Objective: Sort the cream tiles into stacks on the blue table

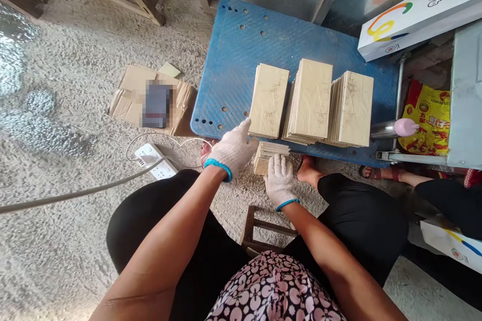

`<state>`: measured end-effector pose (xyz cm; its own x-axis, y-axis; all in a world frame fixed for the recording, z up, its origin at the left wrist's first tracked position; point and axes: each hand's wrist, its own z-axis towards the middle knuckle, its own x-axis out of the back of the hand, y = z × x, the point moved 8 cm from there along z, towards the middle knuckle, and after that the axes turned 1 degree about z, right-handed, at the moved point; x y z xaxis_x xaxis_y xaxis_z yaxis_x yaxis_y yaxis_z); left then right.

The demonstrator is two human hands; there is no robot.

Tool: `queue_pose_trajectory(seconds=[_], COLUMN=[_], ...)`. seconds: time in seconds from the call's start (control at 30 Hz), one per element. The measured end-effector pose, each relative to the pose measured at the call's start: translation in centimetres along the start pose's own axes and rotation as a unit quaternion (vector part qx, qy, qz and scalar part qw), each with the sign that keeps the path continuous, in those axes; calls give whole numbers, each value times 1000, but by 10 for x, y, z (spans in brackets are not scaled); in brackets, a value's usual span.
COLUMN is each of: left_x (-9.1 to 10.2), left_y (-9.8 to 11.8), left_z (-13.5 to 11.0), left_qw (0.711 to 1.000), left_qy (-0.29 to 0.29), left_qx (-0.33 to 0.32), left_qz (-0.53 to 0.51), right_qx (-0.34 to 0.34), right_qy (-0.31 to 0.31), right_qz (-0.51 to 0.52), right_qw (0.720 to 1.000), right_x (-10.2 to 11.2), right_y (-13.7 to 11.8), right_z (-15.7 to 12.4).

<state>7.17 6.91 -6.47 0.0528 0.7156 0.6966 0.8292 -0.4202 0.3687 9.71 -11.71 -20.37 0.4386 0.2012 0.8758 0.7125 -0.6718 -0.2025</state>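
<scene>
Here, small board stack (pixel 265 153) lies against right grip (pixel 279 179)

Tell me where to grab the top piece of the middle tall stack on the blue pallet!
I'd grip the near short end of the top piece, coming from the camera's side: it lies flat, that end looks open, and the left stack and right stack stand close along its long sides.
</scene>
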Motion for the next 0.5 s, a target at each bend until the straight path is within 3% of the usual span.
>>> queue_pose_trajectory(seconds=[0.27, 0.5], left_x=[-20, -30], left_y=[6, 1], left_z=[0, 3], left_qw=[999, 998], left_qy=[-32, -44], left_qx=[-21, -25], left_qz=[24, 38], right_qx=[39, 42], right_qy=[28, -14], right_qz=[-18, -34], right_qw=[999, 998], right_x=[-3, 19], right_y=[7, -1], right_z=[2, 2])
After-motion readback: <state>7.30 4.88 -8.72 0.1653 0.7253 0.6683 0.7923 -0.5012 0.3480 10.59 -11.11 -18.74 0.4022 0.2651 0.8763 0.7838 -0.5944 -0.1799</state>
